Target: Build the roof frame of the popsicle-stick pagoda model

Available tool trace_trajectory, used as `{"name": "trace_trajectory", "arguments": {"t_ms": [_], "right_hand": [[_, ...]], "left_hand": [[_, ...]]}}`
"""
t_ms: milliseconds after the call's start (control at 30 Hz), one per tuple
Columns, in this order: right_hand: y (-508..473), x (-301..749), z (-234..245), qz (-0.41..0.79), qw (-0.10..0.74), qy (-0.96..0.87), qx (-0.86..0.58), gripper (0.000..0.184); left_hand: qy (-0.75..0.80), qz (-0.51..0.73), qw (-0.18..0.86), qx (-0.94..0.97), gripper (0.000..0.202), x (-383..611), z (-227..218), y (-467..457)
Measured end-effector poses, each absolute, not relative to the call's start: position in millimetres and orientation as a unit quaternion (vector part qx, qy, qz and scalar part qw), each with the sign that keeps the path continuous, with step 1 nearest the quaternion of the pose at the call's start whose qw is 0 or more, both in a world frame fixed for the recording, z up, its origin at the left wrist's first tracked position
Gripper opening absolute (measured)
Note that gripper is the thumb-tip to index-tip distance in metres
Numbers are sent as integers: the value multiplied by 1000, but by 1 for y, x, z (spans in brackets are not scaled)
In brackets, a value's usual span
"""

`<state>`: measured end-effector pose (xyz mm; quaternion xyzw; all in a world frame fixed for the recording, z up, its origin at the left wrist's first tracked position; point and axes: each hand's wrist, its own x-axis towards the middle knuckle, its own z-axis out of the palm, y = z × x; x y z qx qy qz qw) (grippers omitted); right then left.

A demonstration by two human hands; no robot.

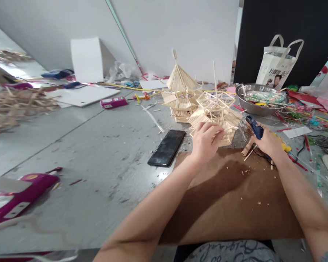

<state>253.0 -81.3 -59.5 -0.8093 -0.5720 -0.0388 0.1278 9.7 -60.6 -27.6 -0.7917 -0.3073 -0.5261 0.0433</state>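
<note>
My left hand (206,141) is closed at the near side of a pavilion-like model (215,103) built of thin wooden sticks. A thin wooden stick (231,128) juts out from its pinched fingertips, close against the model's lower roof. My right hand (268,141) is wrapped around a dark blue glue gun (254,126) with a black cord, to the right of the model; its nozzle is hard to make out. Below that hand, short wooden pieces (246,147) lie at the edge of a brown board (235,211). Behind stands a second stick model (180,82) with a pointed roof.
A black phone (167,148) lies left of the board. A metal bowl (262,109) of wrapped sticks and a white bag (276,67) stand at the back right amid clutter. Purple power strips (114,103) and a blurred stick pile (19,107) are on the left.
</note>
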Motion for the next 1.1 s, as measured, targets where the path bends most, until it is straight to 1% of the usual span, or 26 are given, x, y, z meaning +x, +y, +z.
{"name": "trace_trajectory", "arguments": {"t_ms": [133,267,367,433,467,567,600,667,767,933,1033,1100], "right_hand": [[-77,259,-73,-25,91,-574,-814,62],[-77,257,-81,-19,63,-568,-820,65],[-77,255,-82,-31,49,-571,-819,72],[-78,254,-76,-55,75,-599,-795,73],[-78,252,-71,-72,106,-622,-773,68],[-75,239,-43,-139,247,-695,-660,43],[-72,232,-32,-163,291,-711,-619,38],[-64,215,-12,-208,349,-731,-549,30],[-44,192,5,-244,352,-753,-499,23],[-16,173,5,-249,325,-772,-485,24],[-9,173,2,-244,343,-770,-480,25],[-8,175,1,-235,361,-768,-474,24]], "left_hand": [[-320,-510,146,-785,9,-3,-13,-43],[-341,-470,166,-797,6,-9,-2,-22],[-346,-453,173,-803,6,-9,2,-9],[-344,-450,187,-803,7,-7,3,-3],[-343,-448,195,-803,7,-6,3,0],[-341,-440,212,-803,5,-3,3,6],[-343,-436,212,-804,6,-3,3,7],[-350,-430,207,-806,6,-1,3,8],[-361,-427,199,-805,7,1,3,9],[-365,-427,171,-809,9,0,4,11],[-370,-426,144,-813,6,-5,2,14],[-380,-429,130,-810,11,-11,1,16]]}}
